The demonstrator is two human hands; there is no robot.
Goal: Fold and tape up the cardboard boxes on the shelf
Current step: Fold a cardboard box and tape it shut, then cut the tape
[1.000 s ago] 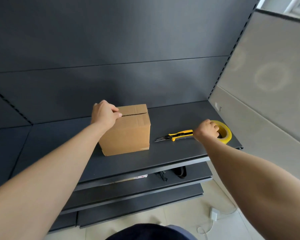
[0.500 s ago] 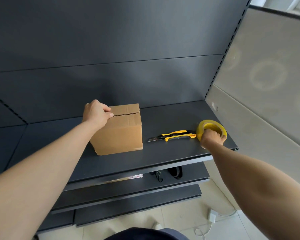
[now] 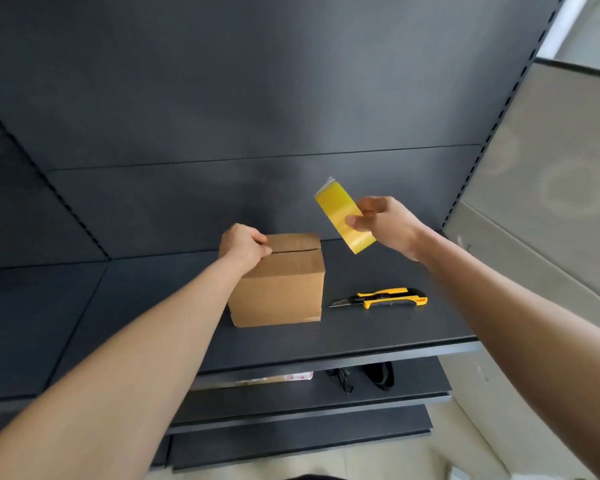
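Yellow packing tape (image 3: 344, 216), seen edge-on, is pinched between the thumb and fingers of a person's right hand (image 3: 383, 223), raised above the shelf and to the right of the cardboard box (image 3: 280, 284). The left hand (image 3: 244, 247) curls over the box's top left edge, fingers closed on the flaps, apparently pinning them shut so the seam is ready for tape. The box stands upright on the dark shelf (image 3: 361, 336), top flaps folded down, with no tape visible across the seam. A yellow-and-black utility knife (image 3: 381, 299) lies flat just right of the box, blade toward it, likely kept within reach for cutting the strip. The folding looks done; the taping has not begun. On the lower shelf (image 3: 291, 403), a black strap (image 3: 383, 375) and a flat package (image 3: 274, 379) show, partly hidden.
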